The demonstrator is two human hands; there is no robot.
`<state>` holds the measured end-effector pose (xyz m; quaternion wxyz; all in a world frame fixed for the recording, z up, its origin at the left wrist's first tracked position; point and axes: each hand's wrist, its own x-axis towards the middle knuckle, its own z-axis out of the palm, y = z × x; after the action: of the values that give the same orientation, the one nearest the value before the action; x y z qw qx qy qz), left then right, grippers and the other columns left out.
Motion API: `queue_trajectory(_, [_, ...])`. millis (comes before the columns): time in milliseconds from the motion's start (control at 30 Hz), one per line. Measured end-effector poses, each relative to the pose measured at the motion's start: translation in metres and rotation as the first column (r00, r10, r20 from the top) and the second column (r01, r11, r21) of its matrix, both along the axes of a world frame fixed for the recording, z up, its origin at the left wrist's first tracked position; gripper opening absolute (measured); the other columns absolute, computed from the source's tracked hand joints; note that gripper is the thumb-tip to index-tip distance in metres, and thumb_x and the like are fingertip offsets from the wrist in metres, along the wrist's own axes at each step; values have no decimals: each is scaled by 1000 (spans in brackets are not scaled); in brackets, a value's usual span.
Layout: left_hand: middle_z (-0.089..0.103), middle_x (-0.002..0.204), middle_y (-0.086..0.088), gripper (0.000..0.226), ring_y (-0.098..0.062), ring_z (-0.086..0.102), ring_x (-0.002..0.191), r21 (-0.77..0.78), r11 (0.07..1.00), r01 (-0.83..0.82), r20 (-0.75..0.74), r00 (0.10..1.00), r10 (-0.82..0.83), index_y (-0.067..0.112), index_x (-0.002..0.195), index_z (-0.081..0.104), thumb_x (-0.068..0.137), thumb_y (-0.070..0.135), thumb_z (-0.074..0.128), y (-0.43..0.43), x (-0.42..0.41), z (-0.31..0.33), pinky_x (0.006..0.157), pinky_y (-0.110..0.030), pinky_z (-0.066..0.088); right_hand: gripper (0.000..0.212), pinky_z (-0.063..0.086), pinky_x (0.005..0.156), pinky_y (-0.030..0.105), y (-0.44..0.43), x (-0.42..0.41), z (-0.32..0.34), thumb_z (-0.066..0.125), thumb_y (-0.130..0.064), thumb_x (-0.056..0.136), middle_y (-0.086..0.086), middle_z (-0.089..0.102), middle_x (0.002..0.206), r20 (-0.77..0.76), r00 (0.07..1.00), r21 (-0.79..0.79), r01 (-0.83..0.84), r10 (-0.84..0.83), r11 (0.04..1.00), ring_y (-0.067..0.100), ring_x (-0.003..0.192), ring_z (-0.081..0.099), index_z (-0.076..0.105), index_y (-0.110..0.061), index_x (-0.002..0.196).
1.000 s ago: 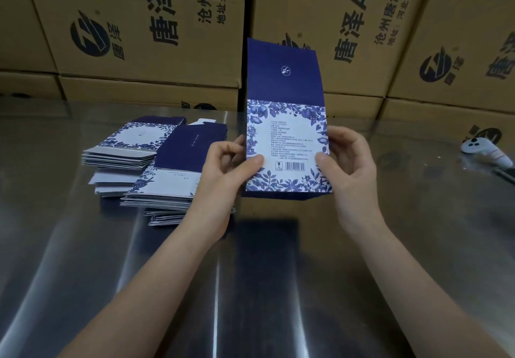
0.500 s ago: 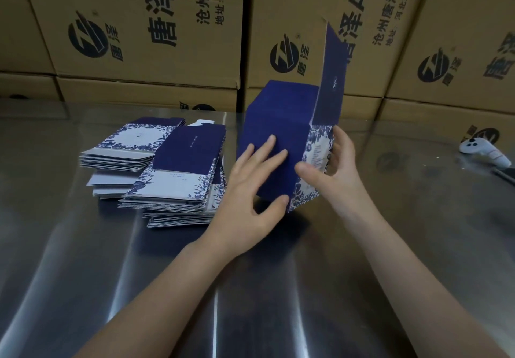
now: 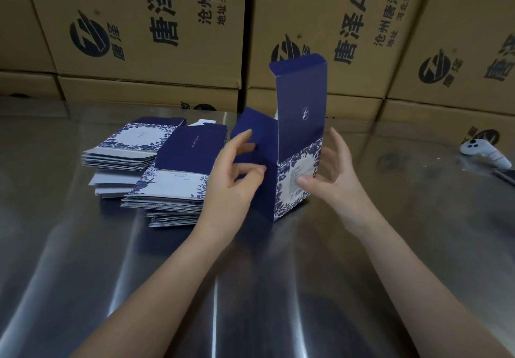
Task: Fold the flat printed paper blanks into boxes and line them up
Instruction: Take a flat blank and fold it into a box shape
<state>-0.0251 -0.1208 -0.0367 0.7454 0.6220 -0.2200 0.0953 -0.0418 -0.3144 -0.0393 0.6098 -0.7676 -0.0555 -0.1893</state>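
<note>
A blue-and-white printed box stands upright on the steel table, opened into a rectangular tube with its dark blue lid flap raised. My left hand lies against the box's dark blue left side, index finger on the side flap and thumb on the wall. My right hand holds the box's right corner, thumb on the printed front and fingers round the far side. Two stacks of flat printed blanks lie left of the box.
Large brown cardboard cartons form a wall along the table's far edge. A white hand-held controller lies at the right edge of the table. Bare steel stretches in front of the box and to its right.
The blank, held flat and upright in both hands a second ago, has been opened into a box shape and set down on the table. The lid flap now stands up.
</note>
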Motion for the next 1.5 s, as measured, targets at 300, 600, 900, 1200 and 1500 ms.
queue_trajectory(300, [63, 115, 20, 41, -1, 49, 121, 425, 900, -102, 229, 973, 2, 30, 120, 66, 82, 21, 52, -6, -12, -3, 97, -7, 35, 126, 25, 118, 44, 23, 1, 0, 74, -71, 46, -10, 11, 158, 53, 959, -151, 282, -277, 948, 10, 147, 14, 14, -39, 152])
queue_trajectory(600, [69, 120, 15, 42, 0, 57, 120, 347, 925, 151, 73, 980, -187, 32, 129, 55, 93, 9, 55, -7, -8, -12, 95, -24, 44, 53, 43, 95, 12, 26, 2, -4, 64, -38, 91, -18, 53, 132, 177, 907, -8, 388, -381, 921, -11, 119, 47, 46, -27, 140])
queue_trajectory(900, [71, 100, 5, 32, -9, 66, 101, 97, 986, -134, 164, 980, 117, 19, 102, 66, 94, -7, 49, 1, -4, 1, 91, -22, 50, 19, 44, 72, 6, 12, 1, 2, 49, -21, 100, -21, 65, 92, 230, 739, 166, 611, -633, 774, -12, 84, 60, 67, -23, 107])
queue_trajectory(1200, [34, 156, 11, 86, -8, 34, 142, 67, 995, 73, -193, 979, -59, 35, 149, 30, 78, 58, 72, 5, 2, 7, 115, -35, 33, 20, 52, 87, 25, 11, -2, 16, 52, -15, 100, -10, 70, 99, 154, 837, 443, 417, -526, 793, 5, 94, 63, 70, -23, 102])
queue_trajectory(1500, [72, 98, 26, 17, 5, 66, 98, -49, 995, -83, -221, 973, 70, 36, 96, 65, 101, 39, 49, -6, -1, 5, 102, -34, 48, 27, 46, 105, 38, 23, -14, 27, 48, -10, 101, -6, 64, 119, 306, 841, 229, 390, -447, 892, 11, 116, 58, 62, -28, 114])
